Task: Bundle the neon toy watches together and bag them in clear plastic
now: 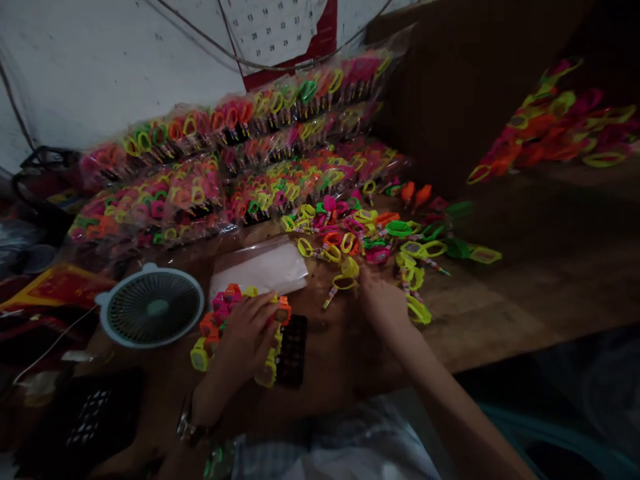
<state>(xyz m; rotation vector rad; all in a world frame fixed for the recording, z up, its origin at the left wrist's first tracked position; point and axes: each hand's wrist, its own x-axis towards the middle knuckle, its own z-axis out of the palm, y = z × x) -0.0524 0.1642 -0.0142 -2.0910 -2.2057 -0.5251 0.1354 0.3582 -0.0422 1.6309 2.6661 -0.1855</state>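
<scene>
On the black tray [295, 353], left hand [244, 337] fingers [261, 305] spread over neon scissors [220, 308]; right hand [381, 301] meets loose pile [373, 230], grip unclear.

Dim, soft-focus view; corners dark and stretched; upper-left wall palely lit.

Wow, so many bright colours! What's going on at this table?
A person works at a wooden table strewn with small neon-handled pieces. Their left hand rests over a cluster of them standing in a black grid tray, beside a small fan. Their right hand reaches into the loose pile; whether it grips anything is hidden. Filled clear bags lie stacked behind.
</scene>
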